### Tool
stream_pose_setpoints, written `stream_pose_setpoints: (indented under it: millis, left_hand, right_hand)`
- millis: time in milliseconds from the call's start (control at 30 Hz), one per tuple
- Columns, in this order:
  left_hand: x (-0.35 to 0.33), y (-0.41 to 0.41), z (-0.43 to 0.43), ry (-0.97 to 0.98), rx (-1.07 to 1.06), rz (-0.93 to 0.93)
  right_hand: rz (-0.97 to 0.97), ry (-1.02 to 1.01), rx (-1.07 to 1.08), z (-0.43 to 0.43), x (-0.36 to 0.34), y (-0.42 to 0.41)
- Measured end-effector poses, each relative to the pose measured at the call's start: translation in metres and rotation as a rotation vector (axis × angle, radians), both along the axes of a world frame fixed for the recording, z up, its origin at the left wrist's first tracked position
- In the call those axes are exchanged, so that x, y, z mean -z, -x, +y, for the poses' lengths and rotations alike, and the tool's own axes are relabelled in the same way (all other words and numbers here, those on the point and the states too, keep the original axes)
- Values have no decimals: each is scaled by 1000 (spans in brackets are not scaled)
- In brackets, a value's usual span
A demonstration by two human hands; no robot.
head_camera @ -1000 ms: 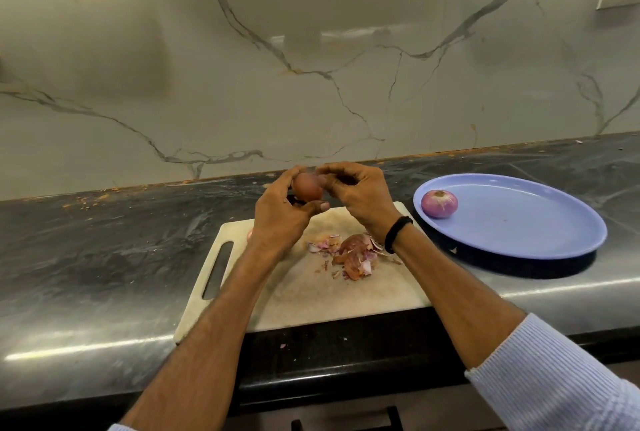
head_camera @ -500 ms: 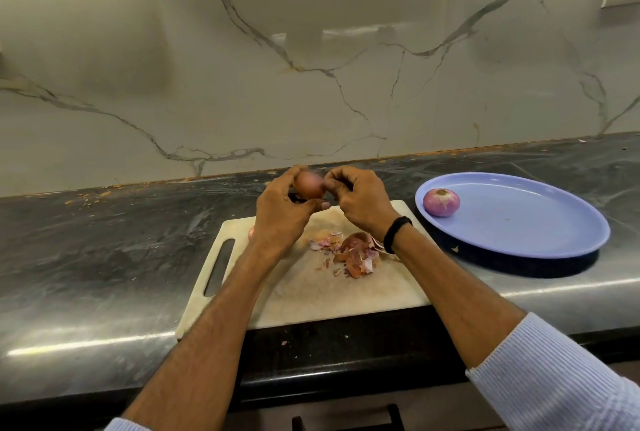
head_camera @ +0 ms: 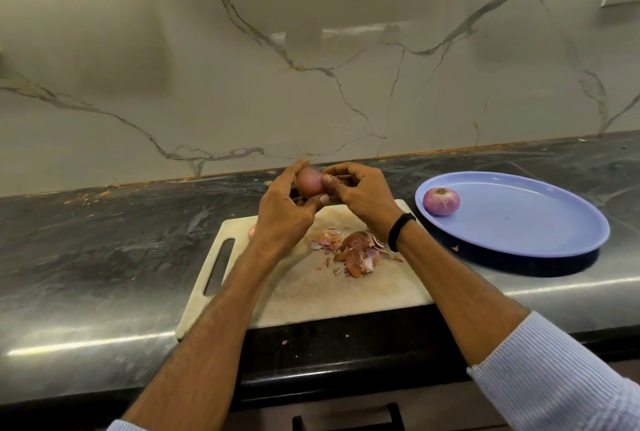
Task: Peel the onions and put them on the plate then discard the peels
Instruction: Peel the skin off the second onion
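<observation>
no readable text, labels, brands, numbers or signs anywhere

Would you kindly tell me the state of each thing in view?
held onion: brownish skin on, above the cutting board.
left hand: grips the held onion.
right hand: pinches the held onion.
plated onion: peeled, resting on the plate.
peels: piled on the cutting board.

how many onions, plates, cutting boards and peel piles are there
onions: 2, the held onion and the peeled onion
plate: 1
cutting board: 1
peel pile: 1
total: 5
a half-hidden pink bit on the board is not counted
</observation>
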State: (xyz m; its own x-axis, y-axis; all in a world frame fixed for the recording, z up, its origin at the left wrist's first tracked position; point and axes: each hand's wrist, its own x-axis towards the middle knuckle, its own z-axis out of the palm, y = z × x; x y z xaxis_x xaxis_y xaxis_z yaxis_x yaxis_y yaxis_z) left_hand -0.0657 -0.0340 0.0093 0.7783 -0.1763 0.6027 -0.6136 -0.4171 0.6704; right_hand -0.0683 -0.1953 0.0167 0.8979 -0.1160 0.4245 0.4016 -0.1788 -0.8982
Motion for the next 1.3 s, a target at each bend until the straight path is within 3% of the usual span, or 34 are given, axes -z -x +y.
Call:
stream_pose_setpoints:
  millis: [400, 767, 1100, 1300]
  left_hand:
    - [-6, 2, 1, 138, 134, 71]
    - [-9, 8, 2, 163, 132, 16]
    - [-12, 12, -1, 254, 116, 93]
    - [-12, 6, 0, 402, 136, 218]
  right_hand:
    - [-78, -15, -5, 1, -5, 8]
    - [-331, 230, 249, 6, 4, 3]
    - [-304, 463, 197, 16, 6, 11]
    - [-187, 213, 228, 24, 2, 5]
